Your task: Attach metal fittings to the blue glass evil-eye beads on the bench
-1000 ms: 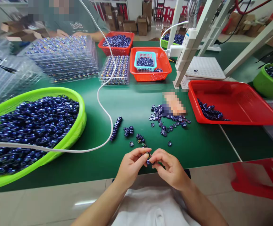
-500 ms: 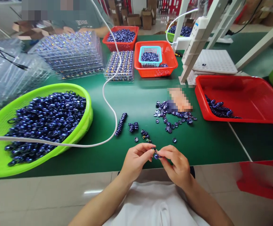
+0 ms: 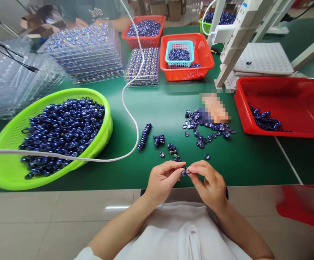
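Observation:
Near the table's front edge, my left hand (image 3: 160, 180) and my right hand (image 3: 210, 184) meet, fingertips pinched on a small glossy dark-blue ring-like piece (image 3: 183, 173). Fingers partly cover it, so its full shape is hidden. Just beyond my left hand lie a few similar pieces (image 3: 172, 148), some with yellow or green bits. Farther left are a short cluster (image 3: 159, 140) and a long stacked row of dark-blue rings (image 3: 145, 136). One loose round blue cap (image 3: 207, 156) lies beyond my right hand, with a scattered pile of such caps (image 3: 197, 139) behind it.
A green basket (image 3: 108, 119) full of dark-blue rings stands left, crossed by a white cable (image 3: 131, 119). A red tray (image 3: 295, 131) is at right. Stacked clear trays (image 3: 97, 61), red baskets (image 3: 189, 75) and a metal post (image 3: 231, 54) stand farther back. Another person sits opposite.
The view has shifted, so the table items appear higher and a little to the right. Both hands keep their pinch on the small piece, with only slight finger movement.

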The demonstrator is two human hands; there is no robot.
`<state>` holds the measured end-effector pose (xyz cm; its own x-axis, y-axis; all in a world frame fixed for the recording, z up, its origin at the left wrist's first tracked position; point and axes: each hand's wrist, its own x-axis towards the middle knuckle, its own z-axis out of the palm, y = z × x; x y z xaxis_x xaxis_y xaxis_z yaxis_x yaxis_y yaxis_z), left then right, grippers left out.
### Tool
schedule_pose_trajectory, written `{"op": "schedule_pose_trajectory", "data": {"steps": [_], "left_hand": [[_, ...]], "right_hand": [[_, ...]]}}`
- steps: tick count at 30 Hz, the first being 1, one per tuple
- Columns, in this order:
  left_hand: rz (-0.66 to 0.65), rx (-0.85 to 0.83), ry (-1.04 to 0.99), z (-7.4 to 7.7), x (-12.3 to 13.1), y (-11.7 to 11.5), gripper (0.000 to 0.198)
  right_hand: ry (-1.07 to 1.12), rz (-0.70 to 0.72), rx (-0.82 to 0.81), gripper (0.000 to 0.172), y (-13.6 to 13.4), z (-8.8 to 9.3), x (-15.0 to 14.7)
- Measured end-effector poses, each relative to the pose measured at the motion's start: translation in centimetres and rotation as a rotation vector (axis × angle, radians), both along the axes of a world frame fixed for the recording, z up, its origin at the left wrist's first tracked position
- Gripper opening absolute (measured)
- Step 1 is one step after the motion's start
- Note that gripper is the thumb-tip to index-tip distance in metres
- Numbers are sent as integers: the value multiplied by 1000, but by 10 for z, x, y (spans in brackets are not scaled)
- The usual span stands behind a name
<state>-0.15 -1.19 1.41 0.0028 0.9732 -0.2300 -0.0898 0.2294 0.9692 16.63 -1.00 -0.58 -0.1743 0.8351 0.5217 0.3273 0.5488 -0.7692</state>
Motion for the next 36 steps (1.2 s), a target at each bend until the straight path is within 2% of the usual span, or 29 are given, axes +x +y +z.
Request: {"op": "schedule_pose_trajectory", "data": {"steps": [6, 20, 28, 32, 36], "left_hand": [[-18, 71, 54, 1, -2, 0, 17], [-40, 71, 64, -3, -3, -2, 18], [-152, 230, 223, -8, -9, -3, 17], [-131, 181, 199, -10, -8, -4, 16], [-90, 97, 149, -10, -4, -6, 15]], "right_hand": [[-8, -16, -5, 25, 2, 1, -1], [-10, -22, -24, 24, 2, -1, 0], [-39, -2, -18, 21, 1, 3, 2], [-98, 8, -17, 20, 4, 5, 3], [-75, 16, -126, 17, 2, 5, 3]]}}
